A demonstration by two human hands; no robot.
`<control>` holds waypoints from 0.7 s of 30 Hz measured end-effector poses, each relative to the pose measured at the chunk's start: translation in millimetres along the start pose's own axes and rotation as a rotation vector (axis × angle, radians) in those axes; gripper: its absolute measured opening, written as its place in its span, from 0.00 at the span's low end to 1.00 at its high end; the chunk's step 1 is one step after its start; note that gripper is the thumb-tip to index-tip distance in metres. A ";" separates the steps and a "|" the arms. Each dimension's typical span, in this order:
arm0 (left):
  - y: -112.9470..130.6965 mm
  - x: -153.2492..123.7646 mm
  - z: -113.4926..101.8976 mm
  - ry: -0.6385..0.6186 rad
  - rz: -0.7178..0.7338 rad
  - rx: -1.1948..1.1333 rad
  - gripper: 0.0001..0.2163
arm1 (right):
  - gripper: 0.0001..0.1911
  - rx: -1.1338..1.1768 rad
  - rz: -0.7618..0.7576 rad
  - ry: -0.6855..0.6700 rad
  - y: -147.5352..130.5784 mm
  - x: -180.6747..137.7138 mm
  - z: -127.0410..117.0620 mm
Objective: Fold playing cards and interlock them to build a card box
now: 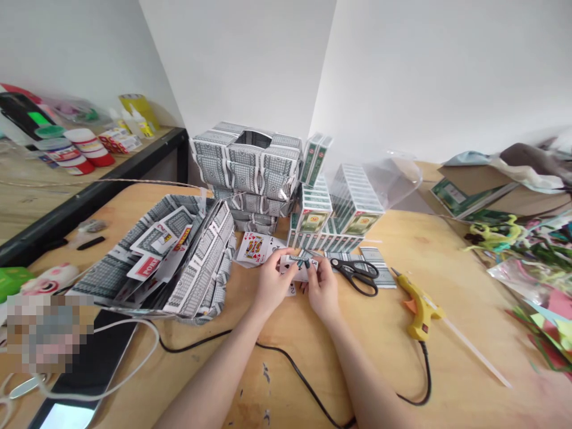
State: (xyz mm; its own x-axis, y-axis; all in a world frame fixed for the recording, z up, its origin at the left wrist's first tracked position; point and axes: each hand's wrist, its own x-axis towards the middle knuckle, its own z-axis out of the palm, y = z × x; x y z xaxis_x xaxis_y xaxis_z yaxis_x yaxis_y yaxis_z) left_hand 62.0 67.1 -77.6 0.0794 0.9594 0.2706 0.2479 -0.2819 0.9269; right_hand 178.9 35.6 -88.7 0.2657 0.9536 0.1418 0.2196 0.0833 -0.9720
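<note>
Between my fingers is a playing card (297, 269), face toward me, a 3 at its upper right corner. My left hand (274, 283) pinches its left side, and my right hand (322, 287) grips its right side. Other playing cards (255, 247) lie face up just behind my left hand, a king and an ace among them. Black-handled scissors (360, 274) rest right of my right hand, beside patterned card pieces (379, 267). Further right lies a yellow hot glue gun (420, 307) with a long glue stick (478, 351) behind it.
At left stands an open box made of cards (201, 274), filled with loose cards. A tall card-built box (250, 161) with a top opening stands behind. Stacked card packs (315, 208) sit against the wall. A black cable (286, 357) crosses the table; a phone (89, 369) lies lower left.
</note>
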 end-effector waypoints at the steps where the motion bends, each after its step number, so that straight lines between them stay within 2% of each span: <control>1: -1.5 0.3 -0.2 0.009 -0.033 -0.004 0.10 | 0.09 -0.049 -0.025 0.013 1.2 -0.1 -0.2; 4: -3.3 0.7 -2.7 0.031 -0.021 0.052 0.05 | 0.09 -0.224 -0.116 0.062 4.4 0.1 -0.7; 10: 2.1 -0.3 -7.8 0.044 0.234 0.215 0.04 | 0.10 -0.361 -0.272 0.122 4.1 0.6 -3.4; 14: 1.9 -0.4 -8.6 0.043 0.312 0.268 0.05 | 0.09 -0.418 -0.284 0.135 2.7 -0.4 -6.8; 21: -1.1 -0.5 -7.3 0.032 0.307 0.301 0.06 | 0.12 -0.471 -0.259 0.176 1.8 -3.3 -5.1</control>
State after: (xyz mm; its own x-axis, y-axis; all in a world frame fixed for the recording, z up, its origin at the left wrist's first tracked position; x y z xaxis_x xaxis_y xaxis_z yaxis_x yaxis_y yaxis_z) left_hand 54.6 67.0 -76.8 0.1647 0.8294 0.5338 0.4882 -0.5388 0.6865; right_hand 183.2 31.1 -90.0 0.2915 0.8531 0.4328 0.6830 0.1311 -0.7185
